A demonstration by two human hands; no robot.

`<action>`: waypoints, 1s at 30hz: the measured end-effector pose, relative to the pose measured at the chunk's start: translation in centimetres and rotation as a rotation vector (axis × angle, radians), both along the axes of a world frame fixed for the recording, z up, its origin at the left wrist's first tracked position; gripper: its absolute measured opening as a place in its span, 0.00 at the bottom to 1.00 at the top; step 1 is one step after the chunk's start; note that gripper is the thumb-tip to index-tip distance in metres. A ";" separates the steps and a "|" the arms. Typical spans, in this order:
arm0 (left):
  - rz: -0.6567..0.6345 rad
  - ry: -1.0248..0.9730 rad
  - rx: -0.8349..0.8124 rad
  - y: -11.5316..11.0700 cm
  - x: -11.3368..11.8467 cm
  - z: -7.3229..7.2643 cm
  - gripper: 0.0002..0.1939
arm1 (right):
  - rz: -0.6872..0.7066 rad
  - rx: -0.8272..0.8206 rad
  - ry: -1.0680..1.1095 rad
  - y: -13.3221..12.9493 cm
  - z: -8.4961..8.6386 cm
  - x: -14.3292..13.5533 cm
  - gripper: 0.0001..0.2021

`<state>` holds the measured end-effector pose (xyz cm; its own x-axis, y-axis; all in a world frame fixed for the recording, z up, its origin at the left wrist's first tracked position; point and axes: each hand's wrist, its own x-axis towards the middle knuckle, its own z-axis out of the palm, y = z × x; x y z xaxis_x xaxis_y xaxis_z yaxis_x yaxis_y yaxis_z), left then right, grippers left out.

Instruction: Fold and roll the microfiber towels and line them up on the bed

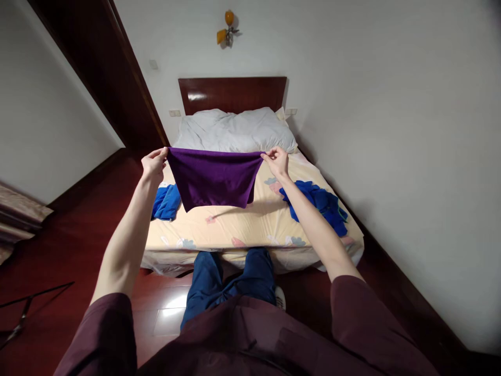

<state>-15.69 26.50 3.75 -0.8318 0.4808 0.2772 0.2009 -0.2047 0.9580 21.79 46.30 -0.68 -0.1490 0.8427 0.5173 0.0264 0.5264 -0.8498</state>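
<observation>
A purple towel (217,180) hangs stretched between my two hands above the bed, its top edge nearly level. My left hand (154,163) pinches its top left corner between thumb and fingers. At the top right corner, my right hand (277,161) grips the cloth in the same way. The lower edge hangs free over the bed sheet. On the bed below my left hand lies a folded blue cloth (166,202). A loose, crumpled heap of blue cloth (319,204) lies to the right, partly behind my right forearm.
The bed (235,230) has a cream, flower-patterned sheet. Grey-white pillows (235,129) rest against the dark wooden headboard (235,94). A wall runs close along the bed's right side. At lower left, a thin dark stand (25,308) is on the red floor, near a curtain (19,214).
</observation>
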 end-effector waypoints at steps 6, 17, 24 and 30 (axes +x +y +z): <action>0.009 0.000 -0.004 -1.3 -0.1 0.6 0.18 | -0.031 -0.078 0.128 0.6 -0.5 -1.2 0.26; -0.003 0.099 0.081 -2.2 0.6 -0.4 0.22 | 0.132 -0.283 0.184 0.1 0.0 -1.3 0.29; -0.003 0.111 0.138 -3.0 0.2 -0.5 0.20 | 0.184 -0.204 0.224 0.2 -1.2 -0.9 0.27; -0.022 0.132 0.156 -3.6 -0.5 -1.0 0.18 | 0.196 -0.084 0.267 0.8 -2.3 -1.2 0.30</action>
